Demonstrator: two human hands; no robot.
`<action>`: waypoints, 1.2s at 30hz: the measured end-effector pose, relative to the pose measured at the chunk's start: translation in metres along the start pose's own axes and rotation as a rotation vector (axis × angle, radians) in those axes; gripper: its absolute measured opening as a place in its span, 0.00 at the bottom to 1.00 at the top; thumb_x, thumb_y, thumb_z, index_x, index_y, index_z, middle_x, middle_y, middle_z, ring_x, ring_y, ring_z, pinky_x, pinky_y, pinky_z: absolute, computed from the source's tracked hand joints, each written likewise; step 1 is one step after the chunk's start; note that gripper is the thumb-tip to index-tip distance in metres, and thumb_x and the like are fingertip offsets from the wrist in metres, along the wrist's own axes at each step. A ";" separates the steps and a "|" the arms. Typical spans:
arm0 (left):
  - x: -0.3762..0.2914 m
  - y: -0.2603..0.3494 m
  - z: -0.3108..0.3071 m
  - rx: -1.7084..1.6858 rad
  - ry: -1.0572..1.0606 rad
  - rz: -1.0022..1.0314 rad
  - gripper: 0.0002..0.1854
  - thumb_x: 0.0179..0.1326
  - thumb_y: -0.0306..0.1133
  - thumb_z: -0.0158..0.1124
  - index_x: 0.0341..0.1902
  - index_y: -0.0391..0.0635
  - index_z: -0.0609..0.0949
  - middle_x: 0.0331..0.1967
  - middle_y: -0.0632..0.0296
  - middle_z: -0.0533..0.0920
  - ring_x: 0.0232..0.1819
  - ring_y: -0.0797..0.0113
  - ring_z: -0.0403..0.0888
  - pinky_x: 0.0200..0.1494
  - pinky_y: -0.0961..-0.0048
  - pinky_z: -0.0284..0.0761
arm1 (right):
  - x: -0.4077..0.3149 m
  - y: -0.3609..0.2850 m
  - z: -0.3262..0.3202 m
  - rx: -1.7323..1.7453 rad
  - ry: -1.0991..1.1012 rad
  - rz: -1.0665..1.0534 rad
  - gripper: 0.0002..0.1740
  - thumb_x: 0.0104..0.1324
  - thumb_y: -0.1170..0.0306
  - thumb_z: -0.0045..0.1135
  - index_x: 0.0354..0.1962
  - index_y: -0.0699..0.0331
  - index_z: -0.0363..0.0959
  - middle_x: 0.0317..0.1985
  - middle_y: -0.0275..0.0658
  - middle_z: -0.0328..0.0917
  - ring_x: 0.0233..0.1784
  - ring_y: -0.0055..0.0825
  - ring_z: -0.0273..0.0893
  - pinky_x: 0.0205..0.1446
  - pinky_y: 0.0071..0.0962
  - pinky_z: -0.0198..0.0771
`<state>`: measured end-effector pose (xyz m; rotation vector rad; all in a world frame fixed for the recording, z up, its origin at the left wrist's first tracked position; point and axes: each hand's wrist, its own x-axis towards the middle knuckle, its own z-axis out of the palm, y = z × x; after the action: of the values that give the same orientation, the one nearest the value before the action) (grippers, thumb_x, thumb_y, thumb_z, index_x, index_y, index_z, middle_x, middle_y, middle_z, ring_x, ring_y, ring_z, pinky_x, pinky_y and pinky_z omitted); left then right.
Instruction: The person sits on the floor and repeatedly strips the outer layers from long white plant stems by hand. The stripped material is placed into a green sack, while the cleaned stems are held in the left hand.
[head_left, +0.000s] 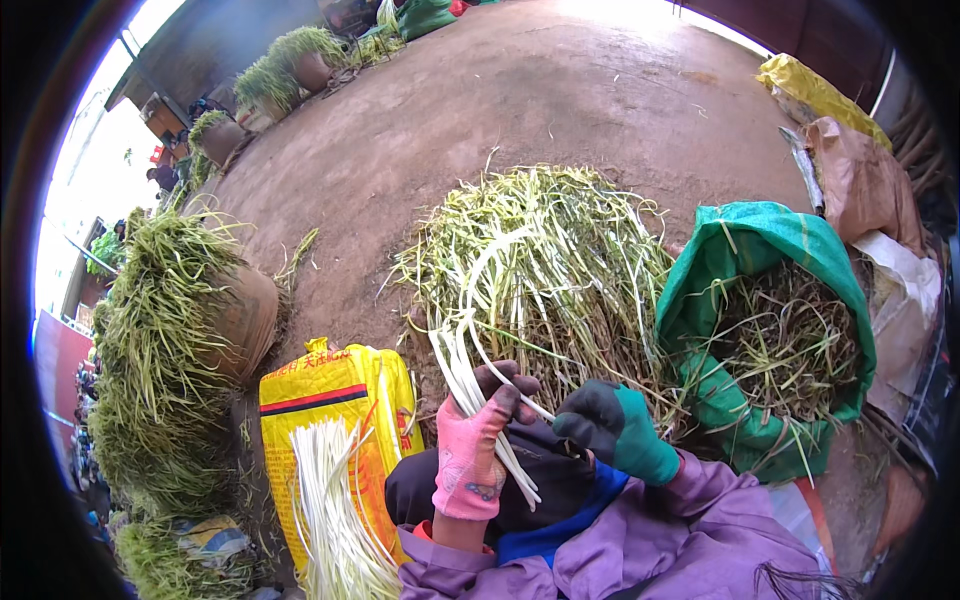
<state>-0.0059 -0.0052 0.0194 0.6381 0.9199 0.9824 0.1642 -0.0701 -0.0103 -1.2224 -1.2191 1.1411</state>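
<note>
My left hand, in a pink glove with dark fingers, is closed around a small bunch of white peeled stalks. Between the fingertips of my right hand, gloved in green and dark grey, is the lower end of one pale stalk that bends up over the bunch. Directly beyond both hands lies a heap of yellow-green leafy stalks with brownish lower ends. Left of my pink glove, a sheaf of clean white stalks rests on a yellow printed sack.
At right stands an open green woven sack holding dry plant scraps. Large leafy bundles stand at left, with more bundles farther back. Brown and yellow sacks line the right side of the bare floor.
</note>
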 end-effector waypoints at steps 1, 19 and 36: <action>0.001 -0.001 0.001 0.002 0.004 0.010 0.17 0.61 0.26 0.66 0.52 0.36 0.75 0.37 0.50 0.84 0.28 0.69 0.81 0.34 0.74 0.80 | -0.001 0.003 0.001 0.128 -0.003 0.098 0.08 0.65 0.70 0.62 0.35 0.66 0.75 0.26 0.40 0.77 0.28 0.28 0.76 0.35 0.27 0.71; 0.004 -0.013 -0.004 -0.025 0.057 0.078 0.12 0.61 0.23 0.66 0.48 0.38 0.78 0.35 0.52 0.83 0.27 0.70 0.79 0.35 0.74 0.79 | -0.057 0.117 -0.065 -0.984 0.157 0.024 0.08 0.63 0.66 0.57 0.29 0.62 0.75 0.23 0.43 0.78 0.26 0.44 0.78 0.29 0.42 0.70; 0.005 -0.014 -0.008 -0.138 0.092 0.151 0.13 0.61 0.20 0.65 0.48 0.40 0.76 0.36 0.50 0.82 0.26 0.70 0.78 0.32 0.77 0.79 | -0.005 0.022 -0.004 -0.293 -0.040 -0.107 0.29 0.57 0.74 0.69 0.56 0.64 0.70 0.41 0.42 0.81 0.43 0.29 0.81 0.47 0.29 0.75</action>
<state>-0.0058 -0.0067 0.0027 0.5545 0.8851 1.2076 0.1690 -0.0745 -0.0328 -1.3372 -1.5024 0.9346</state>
